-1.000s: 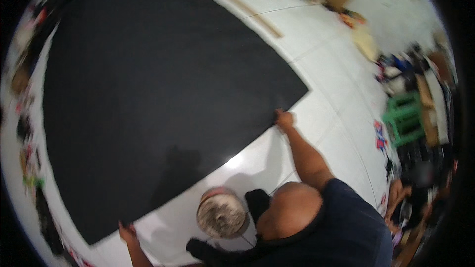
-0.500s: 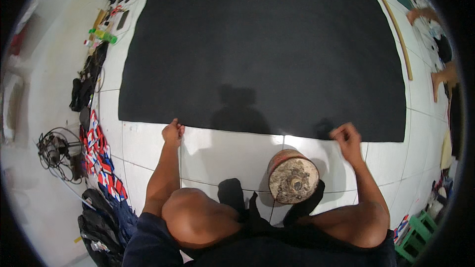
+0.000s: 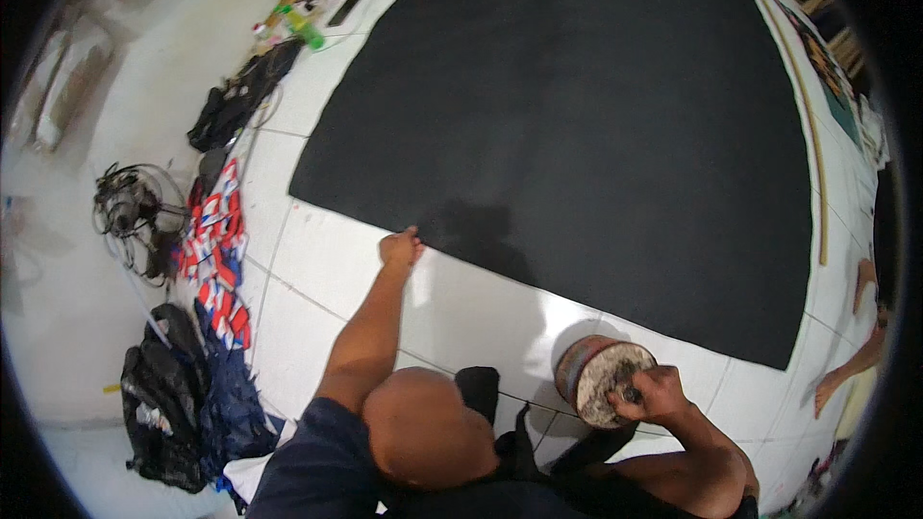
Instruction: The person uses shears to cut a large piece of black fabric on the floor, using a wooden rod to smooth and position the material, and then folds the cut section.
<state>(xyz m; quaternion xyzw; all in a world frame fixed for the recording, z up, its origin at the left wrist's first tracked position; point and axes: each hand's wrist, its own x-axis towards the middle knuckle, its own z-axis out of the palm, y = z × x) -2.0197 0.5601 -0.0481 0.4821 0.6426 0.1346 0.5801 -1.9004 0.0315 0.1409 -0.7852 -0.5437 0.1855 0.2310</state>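
A large black cloth (image 3: pixel 596 135) lies flat over the floor in front of me. At its near edge, toward the left corner, my left hand (image 3: pixel 401 247) is closed in a pinch on the cloth. Close to my right foot stands a heavy-looking round block (image 3: pixel 583 372), drum-shaped, with a reddish worn side and a blotched pale top. My right hand (image 3: pixel 655 395) is closed around the knob in the middle of that top, and its fingers hide most of the knob. The block tilts a little toward me.
White tiles (image 3: pixel 298 279) surround the cloth. At left lie red, white and blue fabric pieces (image 3: pixel 213 240), dark bags (image 3: pixel 163 394), a coil of black cable (image 3: pixel 130 207) and a green bottle (image 3: pixel 303 27). A long wooden strip (image 3: pixel 803 125) runs along the right. Another person's bare feet (image 3: pixel 851 370) show far right.
My right hand has moved from the cloth's right edge down onto the round block's knob. My left hand keeps its pinch on the edge. The whole view has turned and tilted.
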